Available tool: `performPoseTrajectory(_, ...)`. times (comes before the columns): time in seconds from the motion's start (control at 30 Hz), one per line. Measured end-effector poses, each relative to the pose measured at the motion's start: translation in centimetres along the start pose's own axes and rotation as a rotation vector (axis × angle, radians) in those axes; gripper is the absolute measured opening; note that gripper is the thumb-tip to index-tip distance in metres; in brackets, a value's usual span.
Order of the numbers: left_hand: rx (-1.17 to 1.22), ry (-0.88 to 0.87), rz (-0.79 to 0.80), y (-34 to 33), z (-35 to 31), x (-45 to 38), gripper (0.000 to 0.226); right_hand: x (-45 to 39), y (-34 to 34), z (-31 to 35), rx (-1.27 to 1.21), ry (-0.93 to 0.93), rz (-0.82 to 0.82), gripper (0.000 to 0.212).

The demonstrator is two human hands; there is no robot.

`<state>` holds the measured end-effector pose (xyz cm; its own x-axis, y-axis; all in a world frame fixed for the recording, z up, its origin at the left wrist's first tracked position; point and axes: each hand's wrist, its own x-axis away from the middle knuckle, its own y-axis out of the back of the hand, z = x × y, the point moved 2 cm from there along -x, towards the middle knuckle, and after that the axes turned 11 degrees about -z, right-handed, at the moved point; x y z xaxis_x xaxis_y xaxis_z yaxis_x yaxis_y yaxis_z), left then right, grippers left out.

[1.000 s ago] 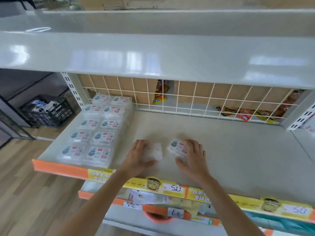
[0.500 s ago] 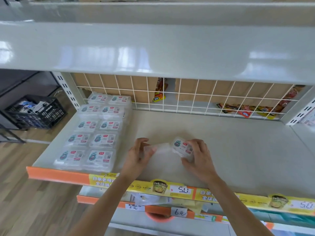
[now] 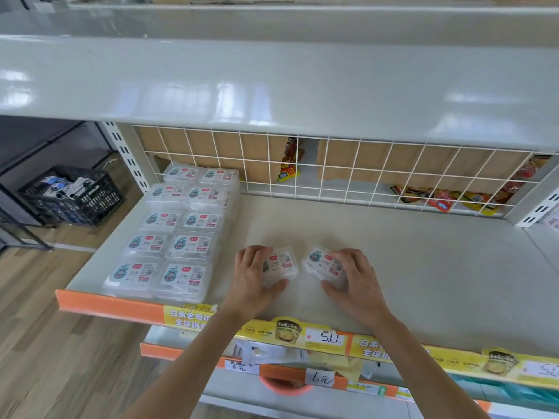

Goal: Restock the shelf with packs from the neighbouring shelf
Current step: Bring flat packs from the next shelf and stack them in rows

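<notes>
Two small clear plastic packs with white labels lie on the grey shelf (image 3: 408, 267), near its front edge. My left hand (image 3: 252, 276) grips the left pack (image 3: 281, 264), fingers over its left end and thumb under its front side. The right pack (image 3: 320, 263), tilted a little, is held by my right hand (image 3: 351, 276), whose fingers cover its right half. A narrow gap separates the two packs. To the left, several identical packs (image 3: 178, 228) stand stacked in two neat columns running from the front edge to the wire back.
A white wire grid (image 3: 348, 173) closes the shelf's back, with snack bags (image 3: 438, 198) behind it. Another shelf overhangs above. An orange and yellow price strip (image 3: 323, 337) lines the front edge. A black crate (image 3: 72, 195) sits on the wooden floor at left.
The left pack, earlier showing its clear side, now lies label up under my left hand. Both packs have settled flat on the shelf, side by side.
</notes>
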<state>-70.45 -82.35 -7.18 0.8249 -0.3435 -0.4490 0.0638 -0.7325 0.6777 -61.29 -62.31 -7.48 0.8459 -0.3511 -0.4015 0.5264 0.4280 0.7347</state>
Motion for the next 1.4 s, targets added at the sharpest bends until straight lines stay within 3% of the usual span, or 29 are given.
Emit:
performPoseTrajectory(0.1,-0.035,-0.027,0.002,0.0,0.0,-0.2,0.059,-0.1,0.0,0.1,0.002,0.037,0.034,0.057)
performPoseTrajectory(0.2,-0.134,-0.161,0.023,1.0,0.0,-0.7,0.061,-0.8,-0.2,0.7,-0.002,0.079,0.077,0.057)
performPoseTrajectory(0.4,-0.153,-0.221,-0.073,7.6,1.5,-3.4,0.06,-2.9,-3.7,5.0,-0.045,0.224,0.204,0.052)
performPoseTrajectory(0.57,-0.29,-0.047,-0.093,13.3,5.5,-5.8,0.062,-2.9,-7.0,8.9,-0.153,0.253,0.232,0.051)
performPoseTrajectory(0.73,-0.374,0.109,0.072,15.4,9.6,-8.0,0.058,-2.3,-7.8,8.8,-0.195,0.233,0.165,0.053)
performPoseTrajectory(0.87,-0.376,0.108,0.061,15.1,10.2,-8.3,0.06,-2.2,-7.6,8.8,-0.213,0.24,0.156,0.052)
performPoseTrajectory(0.97,-0.402,0.002,0.003,13.4,7.6,-7.4,0.069,-2.1,-7.6,8.9,-0.225,0.243,0.151,0.051)
performPoseTrajectory(1.03,-0.295,-0.069,-0.011,11.7,4.9,-6.1,0.061,-2.1,-7.5,8.8,-0.241,0.217,0.162,0.049)
performPoseTrajectory(1.13,-0.184,-0.21,0.151,8.2,1.3,-4.2,0.051,-1.8,-7.2,8.8,-0.264,0.168,0.166,0.048)
performPoseTrajectory(1.23,-0.343,-0.287,0.386,4.8,0.3,-3.4,0.062,-1.4,-6.7,8.9,-0.27,0.144,0.152,0.048)
performPoseTrajectory(1.4,-0.38,-0.328,0.364,4.0,0.1,-4.0,0.057,-1.4,-6.3,8.8,-0.221,0.061,0.1,0.064)
